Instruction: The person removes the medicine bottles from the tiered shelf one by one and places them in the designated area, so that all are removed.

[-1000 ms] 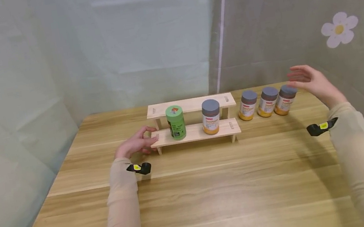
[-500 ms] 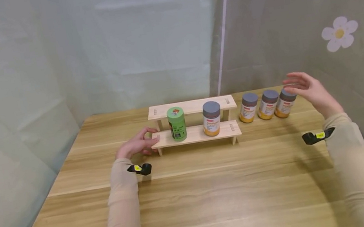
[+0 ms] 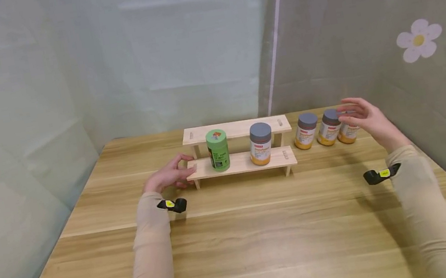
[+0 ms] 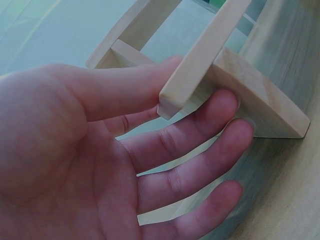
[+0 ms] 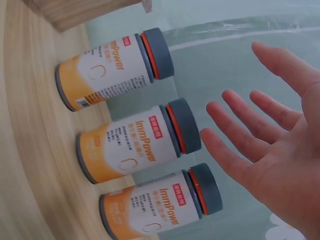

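Observation:
My left hand grips the left end of the lower step of a two-tier wooden shelf. In the left wrist view the thumb lies over the board and the fingers curl beneath it. A green canister and a grey-capped supplement bottle stand on that lower step. My right hand hovers with spread fingers over the right end of three matching bottles. Its fingers partly hide the rightmost bottle. In the right wrist view, fingertips point at the middle bottle's cap, and the palm holds nothing.
To the right of the shelf, the other two bottles, the middle one and the left one, stand upright on the wooden table. Behind rises a pale cloth backdrop, with a flower-printed grey part at right.
My right hand has moved left and lower over the row, from beside the rightmost bottle to overlapping it and reaching the middle one's cap. The left hand keeps its grip on the shelf.

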{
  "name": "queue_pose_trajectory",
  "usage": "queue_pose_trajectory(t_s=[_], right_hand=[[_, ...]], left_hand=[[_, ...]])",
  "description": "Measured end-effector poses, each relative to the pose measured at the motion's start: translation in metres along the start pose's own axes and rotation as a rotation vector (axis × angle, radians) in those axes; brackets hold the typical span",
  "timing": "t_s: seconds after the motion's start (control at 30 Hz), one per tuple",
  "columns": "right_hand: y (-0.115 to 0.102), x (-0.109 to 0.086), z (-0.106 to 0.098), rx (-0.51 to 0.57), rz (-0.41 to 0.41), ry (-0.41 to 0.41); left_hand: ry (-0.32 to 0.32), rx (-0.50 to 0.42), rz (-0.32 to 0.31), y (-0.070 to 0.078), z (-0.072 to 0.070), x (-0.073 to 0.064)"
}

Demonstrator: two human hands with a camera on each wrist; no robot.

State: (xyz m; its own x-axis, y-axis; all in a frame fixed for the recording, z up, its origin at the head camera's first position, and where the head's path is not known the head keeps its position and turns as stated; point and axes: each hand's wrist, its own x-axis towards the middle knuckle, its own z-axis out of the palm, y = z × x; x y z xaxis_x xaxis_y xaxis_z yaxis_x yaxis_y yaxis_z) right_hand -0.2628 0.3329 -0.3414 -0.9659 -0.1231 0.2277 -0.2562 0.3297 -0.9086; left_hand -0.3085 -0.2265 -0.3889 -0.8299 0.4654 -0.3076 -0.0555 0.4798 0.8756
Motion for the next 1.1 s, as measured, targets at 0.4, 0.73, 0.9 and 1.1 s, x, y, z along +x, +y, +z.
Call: queue_pose_trajectory(t_s=[0.4,0.73,0.9,1.1], right_hand=[[0.005,0.001,0.019,0.080,0.002,-0.038],[0.002,0.005,0.032,0.091,0.020,-0.063],[-0.001,0.008,0.040,0.084,-0.016,-0.096],[-0.006,0.015,0.048,0.117,-0.100,-0.167]], left_hand=[[0.005,0.008,-0.012,0.000,0.001,0.001],[0.004,0.010,-0.017,-0.002,0.000,0.001],[0.003,0.005,-0.010,-0.002,0.000,0.001],[0.009,0.007,-0.007,-0.001,0.000,0.001]])
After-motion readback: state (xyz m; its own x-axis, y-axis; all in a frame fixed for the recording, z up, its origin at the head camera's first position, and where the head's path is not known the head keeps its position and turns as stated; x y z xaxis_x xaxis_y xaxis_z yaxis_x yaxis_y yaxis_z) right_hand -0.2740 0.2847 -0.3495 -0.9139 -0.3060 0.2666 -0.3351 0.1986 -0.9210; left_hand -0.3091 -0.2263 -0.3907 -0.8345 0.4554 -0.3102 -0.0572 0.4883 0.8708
